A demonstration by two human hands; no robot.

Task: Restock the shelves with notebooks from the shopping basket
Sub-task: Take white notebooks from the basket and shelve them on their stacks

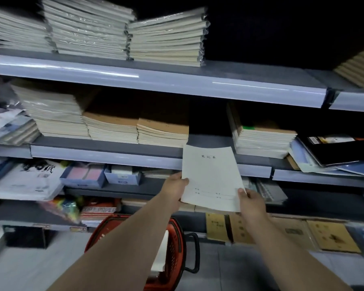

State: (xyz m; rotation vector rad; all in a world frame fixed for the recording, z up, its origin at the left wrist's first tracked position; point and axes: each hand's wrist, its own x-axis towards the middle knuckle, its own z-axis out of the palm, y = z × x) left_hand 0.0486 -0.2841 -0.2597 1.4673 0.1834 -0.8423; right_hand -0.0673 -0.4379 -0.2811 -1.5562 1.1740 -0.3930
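basket (178, 229): red, on the floor under my forearms, nearest to me; something white stands in it, and i cannot tell what.
left hand (174, 189): pinches the notebook's left edge, thumb on the front cover, the other fingers hidden behind it.
right hand (251, 201): pinches the lower right corner, thumb on the cover, fingers curled beneath.
notebook (210, 177): white cover, a few printed characters near the top and ruled lines near the bottom. i hold it up in both hands, cover towards me and slightly bowed. its top edge overlaps the front edge of the middle shelf.
low shelf (105, 191): behind my hands, with small blue boxes (122, 175) and paper packs; much of it is blurred.
middle shelf (105, 153): brown stacks (162, 131) to the left of the notebook, a mixed stack (261, 139) to the right.
gap (208, 131): dark bare shelf between those stacks, straight above the notebook's top edge.
top shelf (177, 82): farthest up, with wrapped stacks (166, 38) of pale notebooks on its left half and darkness to their right.
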